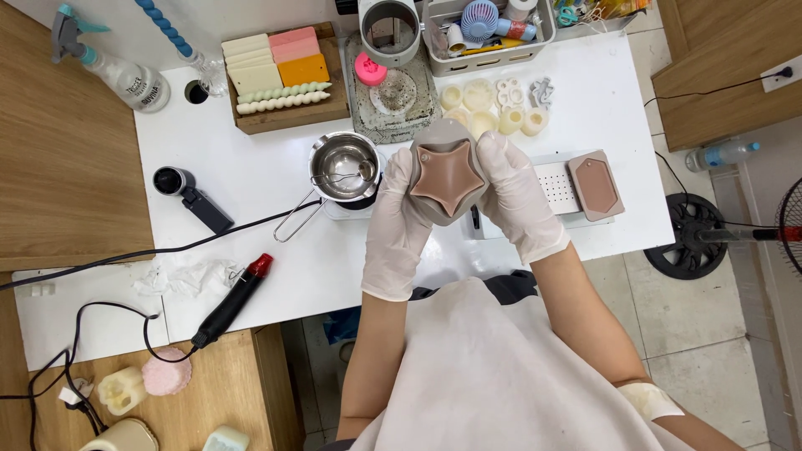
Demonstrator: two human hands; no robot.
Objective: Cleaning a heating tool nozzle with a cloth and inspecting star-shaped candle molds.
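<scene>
Both my gloved hands hold a grey silicone mould (446,175) with a star-shaped cavity filled with brownish-pink wax, lifted above the white table (251,167). My left hand (398,221) grips its left side, thumb on the rim. On its right side sits my right hand (518,196). A small steel melting pot (342,165) with a long wire handle stands just left of the mould. To the right lies a flat grey mould (595,184) with a tag-shaped brown filling.
A wooden tray (284,79) of wax slabs and twisted candles sits at the back. Pale silicone moulds (497,104), a heat gun (234,299) with cable, a spray bottle (117,71) and a black device (188,196) lie around. Candles (142,380) rest on the wooden shelf.
</scene>
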